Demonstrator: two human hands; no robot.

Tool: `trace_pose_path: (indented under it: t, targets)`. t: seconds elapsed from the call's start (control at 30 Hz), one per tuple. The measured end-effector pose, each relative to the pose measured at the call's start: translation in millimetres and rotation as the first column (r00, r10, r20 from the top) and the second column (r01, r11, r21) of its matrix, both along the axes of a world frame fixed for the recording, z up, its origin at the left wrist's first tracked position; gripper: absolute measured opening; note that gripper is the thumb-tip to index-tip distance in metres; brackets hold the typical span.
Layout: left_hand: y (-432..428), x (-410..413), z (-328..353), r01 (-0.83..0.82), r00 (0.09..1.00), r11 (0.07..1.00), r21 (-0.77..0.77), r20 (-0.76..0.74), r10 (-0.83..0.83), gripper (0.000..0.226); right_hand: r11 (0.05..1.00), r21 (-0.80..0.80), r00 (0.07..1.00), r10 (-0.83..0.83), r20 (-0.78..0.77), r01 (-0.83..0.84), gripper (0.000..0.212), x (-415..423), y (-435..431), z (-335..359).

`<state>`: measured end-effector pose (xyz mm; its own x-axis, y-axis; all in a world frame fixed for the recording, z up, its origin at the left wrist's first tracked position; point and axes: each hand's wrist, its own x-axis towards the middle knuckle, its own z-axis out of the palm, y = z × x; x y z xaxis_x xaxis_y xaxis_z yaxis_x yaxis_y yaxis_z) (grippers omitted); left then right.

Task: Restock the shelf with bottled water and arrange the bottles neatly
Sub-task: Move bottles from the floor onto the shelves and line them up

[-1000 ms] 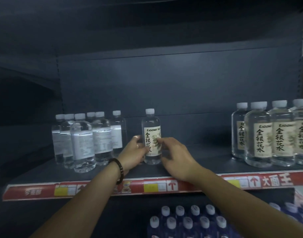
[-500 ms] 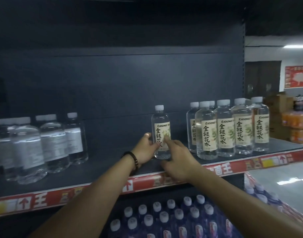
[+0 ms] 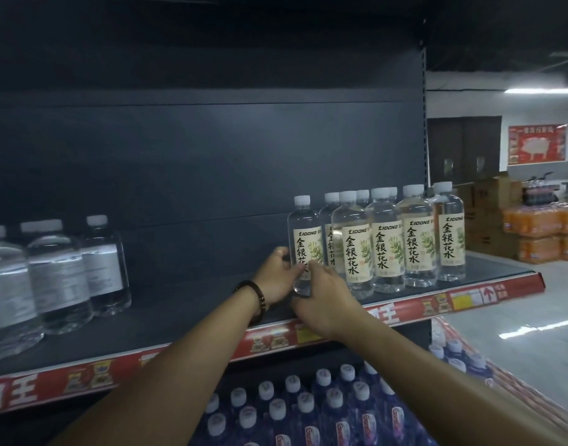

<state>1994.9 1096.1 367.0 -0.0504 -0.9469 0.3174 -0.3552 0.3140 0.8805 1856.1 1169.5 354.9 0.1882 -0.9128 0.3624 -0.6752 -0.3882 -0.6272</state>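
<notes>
A clear water bottle (image 3: 303, 246) with a white cap and cream label stands upright on a dark shelf (image 3: 179, 304). It is toward the shelf's right end, just left of a block of matching bottles (image 3: 385, 246). The left hand (image 3: 276, 275) curls round its lower left side, and the right hand (image 3: 324, 294) pinches its lower front with the fingertips. The bottle appears full (so probably weighty for its size). It looks tall, narrow and easy to topple, with thin walls likely to dent. Holding it low on the body seems steadiest for sliding it.
</notes>
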Motion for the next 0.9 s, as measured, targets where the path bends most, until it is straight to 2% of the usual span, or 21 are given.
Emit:
trace_pose_path:
  t: [0.13, 0.27, 0.37, 0.47, 0.5, 0.6, 0.67, 0.73, 0.8, 0.9]
  targets:
    - [-1.3, -4.3, -1.9, -0.008, 1.0, 1.0, -0.007, 0.016, 0.008, 0.029, 1.0, 0.013, 1.0, 0.0, 0.02, 0.0, 0.061, -2.2, 0.4, 2.2]
    - [1.2, -7.2, -1.1, 0.012, 0.999, 1.0, -0.011, 0.032, -0.012, 0.03, 1.0, 0.006, 1.0, -0.003, 0.024, 0.003, 0.061, -2.1, 4.6, 4.3]
    - [3.9, -4.6, 3.0, 0.045, 0.999, 0.999, 0.023, -0.001, -0.045, 0.042, 1.0, -0.025, 0.999, -0.015, 0.045, 0.017, 0.059, 0.2, 9.5, 5.1]
    - [13.3, 3.5, 5.6, 0.042, 0.999, 0.998, 0.047, -0.012, -0.041, 0.065, 0.992, -0.114, 0.996, -0.035, 0.084, 0.044, 0.052, 9.7, 14.3, 6.9]
    - [20.7, 9.4, 6.9, 0.005, 0.999, 1.0, 0.017, 0.032, -0.006, 0.065, 0.988, -0.146, 0.994, -0.024, 0.107, 0.039, 0.046, 16.5, 14.8, 7.4]
    - [49.4, 46.2, 9.1, -0.128, 0.974, 0.977, -0.17, 0.164, 0.156, 0.043, 0.983, -0.184, 0.974, 0.053, 0.222, -0.012, 0.032, 47.0, 12.2, 8.0]
    - [74.0, 84.5, 8.3, -0.212, 0.947, 0.93, -0.3, 0.171, 0.271, 0.035, 0.982, -0.173, 0.949, 0.129, 0.286, -0.081, 0.028, 74.7, 9.7, 7.4]
    - [101.5, 129.7, 5.3, -0.318, 0.899, 0.839, -0.442, 0.142, 0.415, 0.032, 0.977, -0.133, 0.93, 0.202, 0.305, -0.169, 0.03, 106.3, 10.6, 7.2]
    - [131.5, 175.4, 4.0, -0.437, 0.819, 0.72, -0.539, 0.092, 0.566, 0.032, 0.961, -0.082, 0.908, 0.276, 0.316, -0.264, 0.033, 143.0, 14.0, 6.7]
    - [172.5, 239.9, -0.5, -0.601, 0.669, 0.545, -0.585, 0.005, 0.743, 0.033, 0.919, -0.036, 0.867, 0.382, 0.319, -0.392, 0.035, 205.2, 24.4, 7.4]
